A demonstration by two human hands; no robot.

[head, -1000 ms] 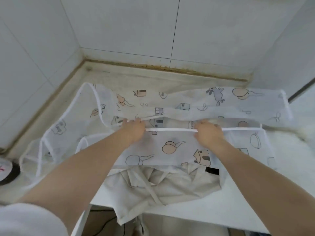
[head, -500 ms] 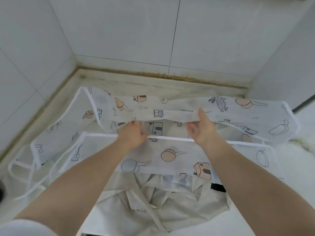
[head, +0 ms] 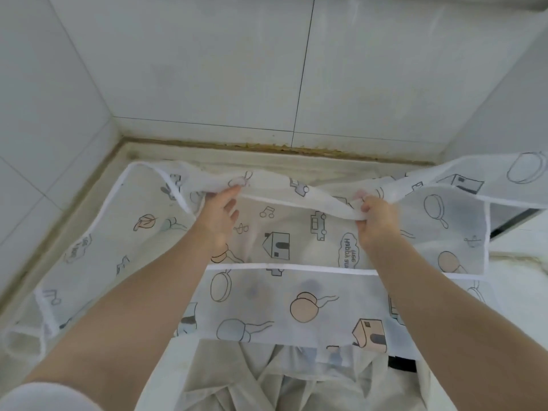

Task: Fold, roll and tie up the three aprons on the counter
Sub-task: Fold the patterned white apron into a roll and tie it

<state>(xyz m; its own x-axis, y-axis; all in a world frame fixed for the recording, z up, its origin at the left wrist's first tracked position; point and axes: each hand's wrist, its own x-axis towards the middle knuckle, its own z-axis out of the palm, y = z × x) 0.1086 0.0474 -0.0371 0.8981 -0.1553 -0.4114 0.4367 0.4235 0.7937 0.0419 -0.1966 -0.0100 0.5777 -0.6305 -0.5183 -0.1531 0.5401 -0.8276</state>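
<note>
A thin white apron (head: pixel 284 304) printed with houses, pans and cartoon shapes lies spread across the counter (head: pixel 225 157). Both hands hold its far fold and lift it off the layer beneath. My left hand (head: pixel 218 216) pinches the fold at centre left, and my right hand (head: pixel 375 216) is clenched on it at centre right. A white-bound edge of the apron crosses under my forearms. A plain beige apron (head: pixel 267 381) lies crumpled below it at the near edge, partly covered. Its loose strap runs across it. A third apron is not visible.
White tiled walls (head: pixel 207 69) close the counter at the back, left and right, with a stained seam along the back. A black buckle or clip (head: pixel 401 364) shows at the beige apron's right side. A dark gap (head: pixel 510 223) sits at the right, under the lifted cloth.
Both hands left the apron's near bound edge, reached further back and took hold of the far fold, which now rises off the counter. The camera tilted forward.
</note>
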